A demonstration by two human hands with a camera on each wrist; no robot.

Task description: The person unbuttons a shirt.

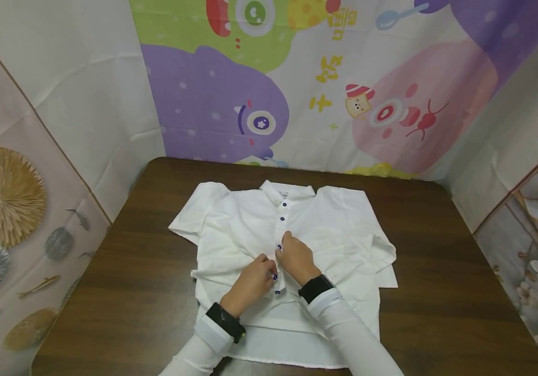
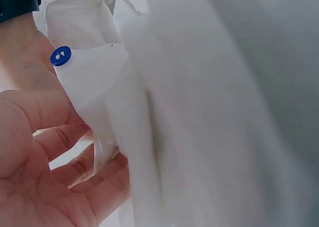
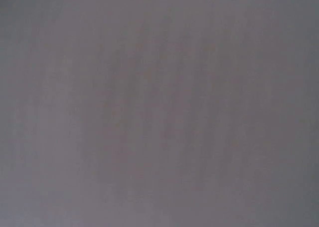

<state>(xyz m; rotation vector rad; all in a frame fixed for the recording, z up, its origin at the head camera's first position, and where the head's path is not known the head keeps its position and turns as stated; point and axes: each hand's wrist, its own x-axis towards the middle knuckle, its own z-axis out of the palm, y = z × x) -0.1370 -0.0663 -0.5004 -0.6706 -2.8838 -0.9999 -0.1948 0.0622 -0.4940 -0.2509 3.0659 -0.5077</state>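
A white short-sleeved shirt (image 1: 339, 235) lies front side up, its collar pointing away from me. Dark blue buttons run down the front placket. My left hand (image 1: 252, 279) pinches the placket's edge beside a lower button (image 1: 275, 277). Just above and to the right, my right hand (image 1: 298, 259) pinches the placket by another button (image 1: 279, 247). The left wrist view has a blue button (image 2: 61, 56) close up, with curled fingers (image 2: 107, 184) against the white cloth. The right wrist view is only a dim grey blur, and the fingertips are partly hidden in the head view.
The shirt is spread on a dark brown wooden table (image 1: 123, 282). A cartoon-printed cloth (image 1: 316, 141) hangs behind the far edge, and patterned panels stand at both sides. Dark bands (image 1: 316, 288) circle both wrists.
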